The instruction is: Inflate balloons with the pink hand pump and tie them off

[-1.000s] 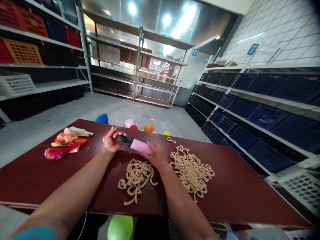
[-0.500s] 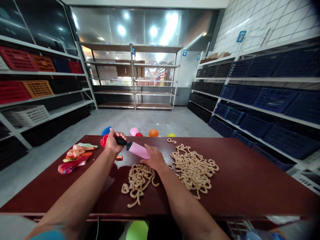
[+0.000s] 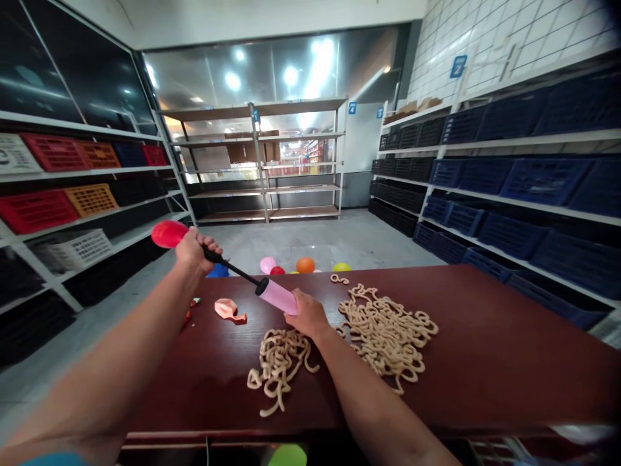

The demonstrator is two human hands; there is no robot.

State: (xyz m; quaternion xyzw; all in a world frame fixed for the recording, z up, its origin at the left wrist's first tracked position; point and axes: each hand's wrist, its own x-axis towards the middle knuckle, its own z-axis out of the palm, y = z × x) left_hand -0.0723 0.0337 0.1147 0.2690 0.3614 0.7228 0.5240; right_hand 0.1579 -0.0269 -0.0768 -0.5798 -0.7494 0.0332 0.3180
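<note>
My left hand (image 3: 193, 251) is closed round the black end of a hand pump, with a partly filled red balloon (image 3: 168, 233) at that end. The pump's black rod is drawn out of its pink barrel (image 3: 277, 296). My right hand (image 3: 308, 315) wraps round the barrel's other end. A flat peach balloon (image 3: 229, 310) lies on the dark red table (image 3: 466, 336). Near my right hand are a small heap of beige curly strands (image 3: 279, 362) and a larger beige heap (image 3: 388, 333). My left forearm mostly hides other flat balloons.
Beyond the table's far edge, inflated balloons (image 3: 305, 265) in several colours rest low down. A green balloon (image 3: 288, 455) shows below the near edge. Shelves with red and orange crates (image 3: 55, 151) stand left, shelves with blue crates (image 3: 538, 178) right, and a metal rack (image 3: 301, 210) at the back.
My left hand has moved left and up, drawing the rod out of the barrel. The red balloon looks larger. A peach balloon now shows apart on the table, and the view has shifted.
</note>
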